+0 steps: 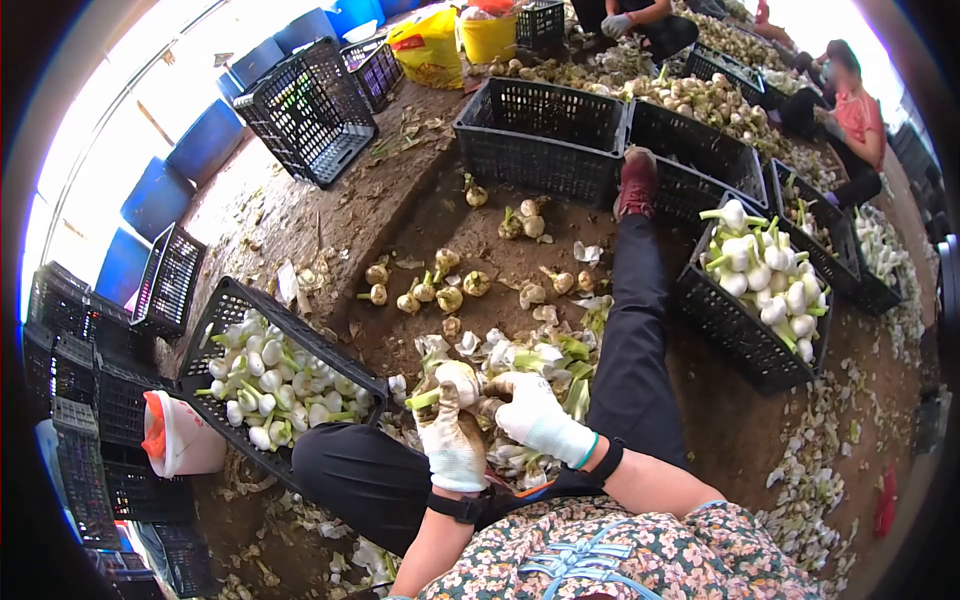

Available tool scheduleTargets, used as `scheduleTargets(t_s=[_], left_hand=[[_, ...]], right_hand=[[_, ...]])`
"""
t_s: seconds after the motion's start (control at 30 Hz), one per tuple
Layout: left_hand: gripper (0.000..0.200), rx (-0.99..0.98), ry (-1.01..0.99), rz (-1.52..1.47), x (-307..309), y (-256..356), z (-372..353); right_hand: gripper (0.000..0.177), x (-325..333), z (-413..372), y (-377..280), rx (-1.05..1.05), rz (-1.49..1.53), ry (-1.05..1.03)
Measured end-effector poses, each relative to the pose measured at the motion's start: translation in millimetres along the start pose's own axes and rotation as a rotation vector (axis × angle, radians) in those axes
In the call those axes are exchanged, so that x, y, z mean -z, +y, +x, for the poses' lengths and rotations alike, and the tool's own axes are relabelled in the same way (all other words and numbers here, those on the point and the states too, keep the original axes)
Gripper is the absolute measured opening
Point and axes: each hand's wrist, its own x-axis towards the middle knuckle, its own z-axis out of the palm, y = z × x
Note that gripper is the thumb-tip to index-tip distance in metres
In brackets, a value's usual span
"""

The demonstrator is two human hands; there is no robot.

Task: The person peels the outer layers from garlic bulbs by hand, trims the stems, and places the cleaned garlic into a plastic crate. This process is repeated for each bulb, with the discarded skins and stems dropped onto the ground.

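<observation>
My left hand [452, 440], in a soiled white work glove, is closed around a garlic bulb [457, 378] with a short green stem pointing left. My right hand [540, 415], gloved alike, has its fingers pinched together at the bulb's right side; what lies between them is hidden. Below and behind the hands is a heap of stripped garlic skins and leaves [560, 362]. Several unpeeled bulbs [448, 298] lie on the dirt floor farther out. A black crate of cleaned garlic [270, 375] stands left of my bent knee.
Another black crate [745, 330] heaped with white bulbs stands right of my outstretched leg. Black crates [540, 150] line up beyond my shoe. A white bucket [185, 435] and stacked crates [75, 440] are at left. Other people [855, 115] sit by a garlic pile [690, 100].
</observation>
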Motion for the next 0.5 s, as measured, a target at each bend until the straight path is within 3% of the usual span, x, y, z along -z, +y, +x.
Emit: scheduleTargets(t_s=[0.23,0.3,0.37,0.4,0.43,0.47,0.5], left_hand=[[0.033,0.083,-0.009,-0.031,6.7,1.3,-5.8],[0.033,0.065,0.020,-0.046,7.4,2.9,-4.1],[0.034,0.088,-0.005,-0.055,15.6,5.2,0.6],[0.035,0.196,0.013,-0.080,15.2,7.0,1.1],[0.036,0.305,0.030,-0.105,13.7,7.6,1.2],[0.036,0.101,0.106,-0.085,5.2,-3.8,-0.3],[0.036,0.101,0.105,-0.085,3.8,-2.7,-1.5]], right_hand=[[0.021,3.8,20.6,26.9,0.218,-0.081,0.250],[0.019,12.0,21.8,32.6,0.081,0.052,0.066],[0.027,15.8,8.0,2.6,-0.037,-0.034,-0.164],[0.034,8.8,5.1,6.0,-0.006,0.043,-0.220],[0.029,-1.0,0.9,5.3,0.064,0.062,-0.130],[0.026,-4.8,2.1,7.0,0.031,0.051,-0.064],[0.023,-7.9,4.8,11.2,-0.001,0.041,-0.001]])
